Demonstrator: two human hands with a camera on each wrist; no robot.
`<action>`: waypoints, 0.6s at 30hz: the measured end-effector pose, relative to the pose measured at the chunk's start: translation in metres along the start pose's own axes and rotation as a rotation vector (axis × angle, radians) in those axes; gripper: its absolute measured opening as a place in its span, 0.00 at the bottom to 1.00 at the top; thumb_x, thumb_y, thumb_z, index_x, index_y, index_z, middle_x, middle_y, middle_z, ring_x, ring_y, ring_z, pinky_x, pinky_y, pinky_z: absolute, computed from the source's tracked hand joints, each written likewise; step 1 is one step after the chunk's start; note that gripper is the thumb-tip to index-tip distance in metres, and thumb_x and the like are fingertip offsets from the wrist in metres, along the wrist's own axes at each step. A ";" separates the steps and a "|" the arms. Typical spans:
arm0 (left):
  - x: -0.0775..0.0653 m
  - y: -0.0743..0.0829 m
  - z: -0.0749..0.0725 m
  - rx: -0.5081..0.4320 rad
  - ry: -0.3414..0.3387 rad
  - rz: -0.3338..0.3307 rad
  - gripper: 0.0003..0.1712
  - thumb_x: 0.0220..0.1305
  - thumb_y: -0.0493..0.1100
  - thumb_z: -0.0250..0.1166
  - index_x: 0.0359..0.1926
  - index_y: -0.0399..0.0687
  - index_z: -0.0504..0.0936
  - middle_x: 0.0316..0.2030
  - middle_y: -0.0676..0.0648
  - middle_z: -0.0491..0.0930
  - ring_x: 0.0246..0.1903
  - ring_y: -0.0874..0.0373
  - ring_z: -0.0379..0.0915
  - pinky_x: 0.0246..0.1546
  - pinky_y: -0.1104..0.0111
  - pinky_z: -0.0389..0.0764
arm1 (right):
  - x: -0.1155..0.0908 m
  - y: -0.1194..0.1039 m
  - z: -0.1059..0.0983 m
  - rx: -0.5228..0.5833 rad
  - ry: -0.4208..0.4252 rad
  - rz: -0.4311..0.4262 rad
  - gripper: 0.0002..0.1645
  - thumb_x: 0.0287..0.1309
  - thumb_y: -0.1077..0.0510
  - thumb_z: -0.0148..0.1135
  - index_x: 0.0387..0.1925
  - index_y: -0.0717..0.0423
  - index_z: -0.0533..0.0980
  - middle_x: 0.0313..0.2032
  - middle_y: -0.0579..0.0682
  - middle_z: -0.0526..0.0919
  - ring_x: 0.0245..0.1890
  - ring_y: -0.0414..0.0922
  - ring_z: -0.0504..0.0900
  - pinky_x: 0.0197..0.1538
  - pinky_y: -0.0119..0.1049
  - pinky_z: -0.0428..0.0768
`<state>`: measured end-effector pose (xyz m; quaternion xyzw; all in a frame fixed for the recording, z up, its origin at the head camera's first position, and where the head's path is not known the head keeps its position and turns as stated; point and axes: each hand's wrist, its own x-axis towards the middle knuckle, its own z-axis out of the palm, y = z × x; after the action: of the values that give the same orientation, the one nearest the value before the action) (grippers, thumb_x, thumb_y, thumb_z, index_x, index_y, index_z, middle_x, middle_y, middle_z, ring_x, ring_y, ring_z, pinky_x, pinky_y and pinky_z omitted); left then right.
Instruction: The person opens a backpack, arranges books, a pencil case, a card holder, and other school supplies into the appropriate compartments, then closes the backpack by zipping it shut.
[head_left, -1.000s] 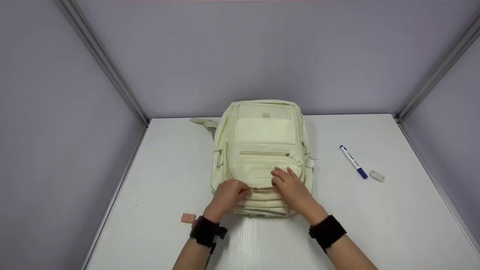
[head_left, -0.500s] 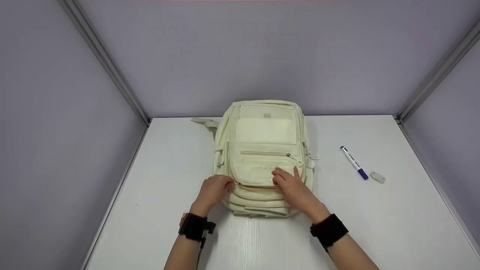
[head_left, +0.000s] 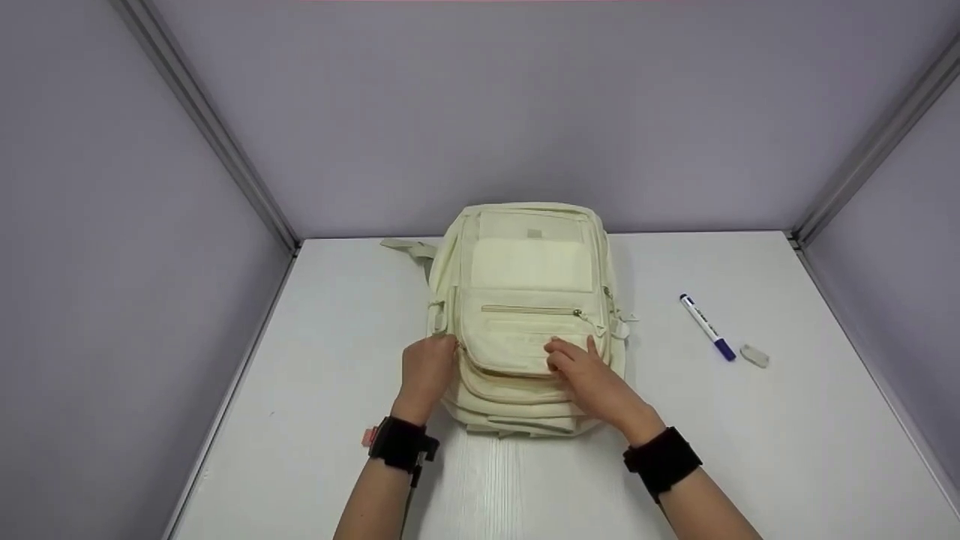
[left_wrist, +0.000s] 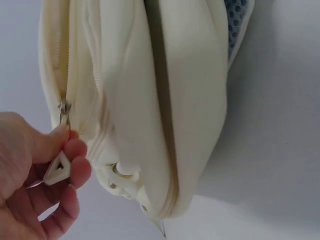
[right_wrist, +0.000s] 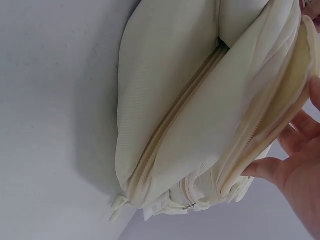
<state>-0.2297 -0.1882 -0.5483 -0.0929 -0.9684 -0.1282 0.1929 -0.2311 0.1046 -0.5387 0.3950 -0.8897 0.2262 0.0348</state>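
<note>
A cream backpack (head_left: 531, 262) lies on its back on the white table, front face up. My left hand (head_left: 429, 371) is at its left side, where thumb and fingers pinch a zipper pull (left_wrist: 64, 117). A white triangular tag (left_wrist: 58, 170) hangs from this pull within the hand. The front pocket (right_wrist: 295, 75) gapes along its lower edge, showing a pale yellow lining. My right hand (head_left: 600, 382) rests on the lower right of the front panel, fingers slightly bent, touching the fabric close to the pocket's edge in the right wrist view.
To the right lie a white marker with a purple cap (head_left: 707, 326) and a small greyish eraser-like piece (head_left: 754, 355). A small orange-pink block (head_left: 369, 436) is partly hidden behind the left wrist's black band (head_left: 400, 442). Grey panels wall the table.
My left hand has drawn the zipper pull leftward along the pocket's lower edge, then up round the left corner. The pocket opening has widened. My right hand stays nearly in place.
</note>
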 end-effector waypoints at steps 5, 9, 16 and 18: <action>0.010 -0.002 0.007 0.041 0.080 -0.027 0.11 0.56 0.36 0.71 0.20 0.41 0.81 0.17 0.45 0.77 0.15 0.49 0.74 0.16 0.59 0.74 | -0.001 0.000 -0.001 0.004 -0.007 0.000 0.05 0.69 0.66 0.55 0.42 0.54 0.72 0.59 0.57 0.73 0.67 0.54 0.66 0.61 0.71 0.55; 0.022 -0.005 0.010 0.075 0.091 -0.023 0.08 0.57 0.31 0.68 0.22 0.38 0.81 0.19 0.43 0.78 0.16 0.49 0.75 0.16 0.59 0.75 | -0.001 0.000 -0.002 0.009 0.009 -0.026 0.05 0.68 0.66 0.56 0.42 0.55 0.71 0.59 0.58 0.73 0.66 0.55 0.67 0.60 0.73 0.56; 0.043 -0.009 0.015 0.082 0.087 -0.037 0.07 0.56 0.28 0.66 0.23 0.36 0.79 0.22 0.40 0.80 0.18 0.47 0.77 0.18 0.58 0.77 | -0.001 0.000 -0.001 0.019 0.025 -0.041 0.04 0.68 0.67 0.56 0.41 0.57 0.71 0.58 0.59 0.74 0.66 0.57 0.68 0.59 0.74 0.56; 0.048 -0.010 0.015 0.068 0.086 -0.048 0.07 0.58 0.28 0.65 0.23 0.37 0.79 0.22 0.40 0.79 0.18 0.46 0.77 0.19 0.58 0.77 | -0.001 0.001 -0.001 0.017 0.022 -0.041 0.04 0.69 0.66 0.55 0.41 0.56 0.72 0.58 0.59 0.74 0.66 0.56 0.67 0.59 0.73 0.56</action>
<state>-0.2808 -0.1866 -0.5451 -0.0577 -0.9649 -0.1038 0.2343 -0.2313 0.1061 -0.5385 0.4108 -0.8791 0.2374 0.0458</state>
